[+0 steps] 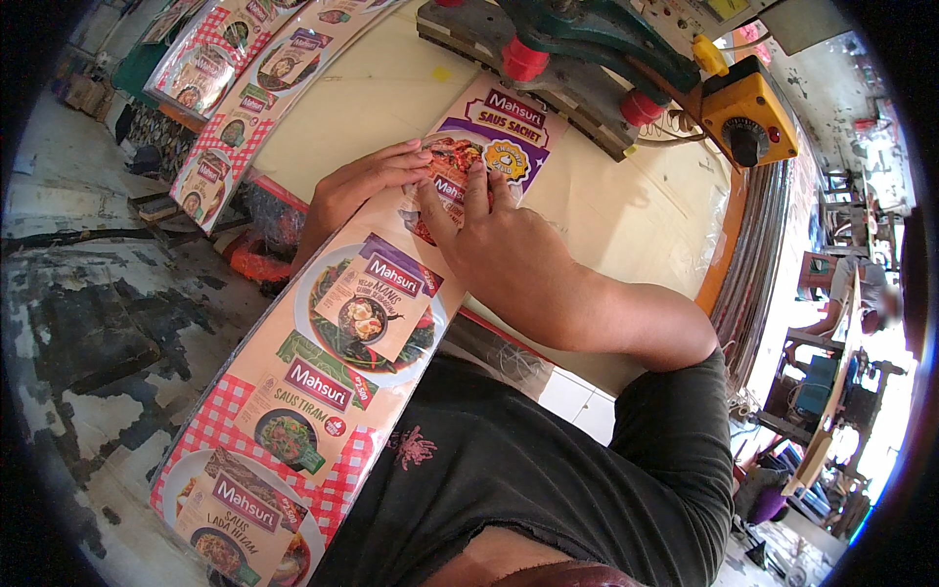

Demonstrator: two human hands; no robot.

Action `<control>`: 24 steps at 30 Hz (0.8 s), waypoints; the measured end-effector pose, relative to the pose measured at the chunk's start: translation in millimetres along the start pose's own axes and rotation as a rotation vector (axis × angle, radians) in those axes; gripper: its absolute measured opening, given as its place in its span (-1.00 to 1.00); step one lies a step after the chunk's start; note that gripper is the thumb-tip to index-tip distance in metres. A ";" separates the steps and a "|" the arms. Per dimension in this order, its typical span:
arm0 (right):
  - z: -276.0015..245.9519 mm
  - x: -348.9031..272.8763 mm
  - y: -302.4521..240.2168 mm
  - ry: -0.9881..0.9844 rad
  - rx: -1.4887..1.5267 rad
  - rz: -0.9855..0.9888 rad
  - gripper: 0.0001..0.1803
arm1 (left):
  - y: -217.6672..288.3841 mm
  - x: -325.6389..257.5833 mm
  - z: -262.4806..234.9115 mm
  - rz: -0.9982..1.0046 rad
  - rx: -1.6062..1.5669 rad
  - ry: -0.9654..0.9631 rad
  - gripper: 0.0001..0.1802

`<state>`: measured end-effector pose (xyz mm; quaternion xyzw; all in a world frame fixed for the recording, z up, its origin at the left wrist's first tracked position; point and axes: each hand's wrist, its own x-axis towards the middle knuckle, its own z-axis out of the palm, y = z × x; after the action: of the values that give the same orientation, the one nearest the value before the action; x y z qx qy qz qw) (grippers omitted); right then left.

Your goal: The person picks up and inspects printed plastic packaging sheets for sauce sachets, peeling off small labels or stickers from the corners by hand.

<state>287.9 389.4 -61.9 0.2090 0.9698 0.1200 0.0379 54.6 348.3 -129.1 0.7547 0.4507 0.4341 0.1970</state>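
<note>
A: What are the hands on?

B: A long printed card strip [342,333], a glossy banner with pictures of food dishes and a red-checked border. It lies across the pale desk [626,210] and hangs off the near edge, down past the person's dark shirt [528,479]. Its far end sits just before the press machine [587,59].

A: And the grip of each hand?

B: The left hand [357,186] lies flat, fingers stretched out on the strip's left edge near the far end. The right hand [499,240] presses down beside it, fingertips spread on the print. Neither grip is clenched; both are flat and pinning the strip, not grasping it.

A: How would it handle?

B: Light, I judge, and thin. It bends under its own length where it leaves the desk, so it is flexible rather than stiff. The shiny face looks slippery, and a sharp fold would likely crease it. Best held by the two long edges, or pressed flat as here.

A: The surface and the room?

B: The desk top is smooth and cream-coloured with an orange rim. A yellow control box [748,117] with a black knob sits at the right of the machine. More strips of the same kind [245,78] lie at the far left. The concrete floor [88,323] is worn and patchy. Another person sits well apart at the right.
</note>
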 end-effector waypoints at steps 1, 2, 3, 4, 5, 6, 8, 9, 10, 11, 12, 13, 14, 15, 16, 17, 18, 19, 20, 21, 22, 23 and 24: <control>0.2 0.1 -0.3 -0.004 -0.001 0.004 -0.39 | -0.3 0.1 0.2 0.004 0.002 0.001 -0.52; 0.8 0.1 -0.3 -0.001 0.000 0.000 -0.38 | -0.4 0.1 0.3 0.008 0.005 0.003 -0.52; 1.5 0.0 -0.1 0.002 0.000 -0.004 -0.38 | -0.5 0.1 0.5 0.012 0.007 0.004 -0.52; 1.8 0.0 -0.1 0.004 0.000 -0.008 -0.38 | -0.7 -0.1 0.8 0.016 0.017 0.014 -0.52; 2.1 0.0 -0.2 0.002 -0.001 -0.007 -0.38 | -1.4 -0.3 1.5 0.022 0.027 0.022 -0.52; 2.4 0.0 -0.4 0.001 -0.001 -0.006 -0.38 | -1.9 -0.4 1.9 0.027 0.036 0.030 -0.52; 3.0 0.1 -0.4 -0.003 -0.003 -0.006 -0.37 | -0.6 0.0 1.3 0.012 0.022 0.021 -0.53; 3.5 0.3 -0.2 -0.006 -0.005 -0.007 -0.37 | 0.0 0.2 1.1 0.005 0.014 0.016 -0.53; 3.8 0.4 0.0 -0.008 -0.006 -0.009 -0.37 | 0.1 0.2 1.2 0.003 0.014 0.017 -0.54; 3.2 0.5 -0.2 -0.011 -0.008 -0.011 -0.38 | 0.6 -0.2 1.0 0.000 0.016 0.018 -0.54; 2.0 0.6 -0.4 -0.013 -0.009 -0.013 -0.38 | 0.9 -0.4 0.8 -0.003 0.018 0.020 -0.54; 1.3 0.8 -0.5 -0.016 -0.010 -0.016 -0.38 | 0.5 -0.9 0.8 0.001 0.014 0.024 -0.54; 2.3 0.7 -0.5 -0.013 -0.015 -0.017 -0.38 | -0.7 -1.1 1.4 0.006 0.008 0.028 -0.55; 4.3 0.7 -0.5 -0.009 -0.020 -0.018 -0.38 | -1.4 -1.2 1.9 0.012 0.003 0.032 -0.55; 5.5 0.5 -0.5 -0.006 -0.025 -0.019 -0.38 | -1.5 -1.1 2.3 0.010 0.001 0.033 -0.55; 5.9 0.4 -0.5 0.000 -0.025 -0.019 -0.39 | -1.4 -0.8 2.6 0.008 0.000 0.034 -0.55; 6.2 0.2 -0.4 0.006 -0.024 -0.019 -0.39 | -1.5 -0.6 2.9 0.006 -0.002 0.036 -0.55; 6.3 0.0 -0.3 0.012 -0.023 -0.019 -0.39 | -1.7 -0.5 3.0 0.006 0.001 0.034 -0.55; 5.9 0.1 -0.6 0.016 -0.025 -0.013 -0.39 | -1.7 -0.7 2.6 0.005 0.005 0.033 -0.55; 5.2 0.2 -1.0 0.019 -0.027 -0.007 -0.39 | -1.8 -0.9 2.3 0.004 0.010 0.031 -0.55; 4.8 0.4 -1.3 0.022 -0.028 -0.001 -0.39 | -2.1 -0.9 1.9 0.005 0.007 0.030 -0.54; 5.4 0.6 -1.6 0.024 -0.028 0.001 -0.40 | -2.6 -0.8 1.7 0.007 0.003 0.029 -0.54; 6.6 0.9 -2.0 0.027 -0.027 0.003 -0.40 | -2.8 -0.8 1.7 0.009 -0.001 0.027 -0.54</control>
<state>287.2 389.4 -68.7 0.2083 0.9682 0.1360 0.0277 54.3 349.2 -132.3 0.7507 0.4499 0.4452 0.1892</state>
